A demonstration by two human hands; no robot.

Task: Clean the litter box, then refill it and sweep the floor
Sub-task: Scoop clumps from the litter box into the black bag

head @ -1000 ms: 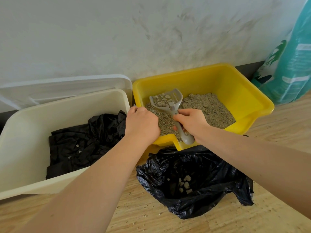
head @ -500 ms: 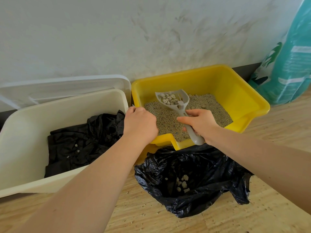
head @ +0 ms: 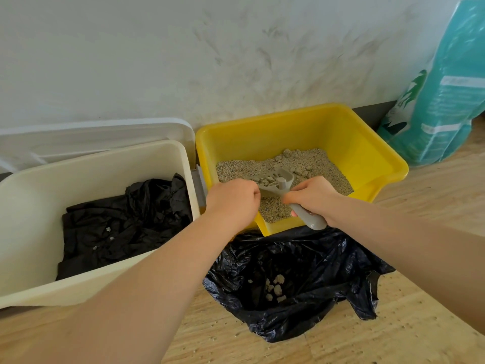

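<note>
A yellow litter box (head: 367, 143) stands against the wall, holding grey-beige litter (head: 322, 166). My right hand (head: 312, 198) grips the handle of a grey slotted scoop (head: 275, 183), whose head holds a few clumps low over the litter. My left hand (head: 233, 200) is curled over the box's front-left rim, right beside the scoop head. An open black trash bag (head: 315, 266) lies on the floor in front of the box, with pale clumps (head: 275, 287) inside.
A cream plastic bin (head: 91, 174) lined with crumpled black plastic (head: 123, 219) sits to the left, a white lid (head: 105, 135) behind it. A teal litter bag (head: 446, 101) leans on the wall at right. Loose grains dot the wooden floor (head: 393, 332).
The scoop has come down and toward me, from raised over the litter to low beside my left hand. The left hand stayed on the rim.
</note>
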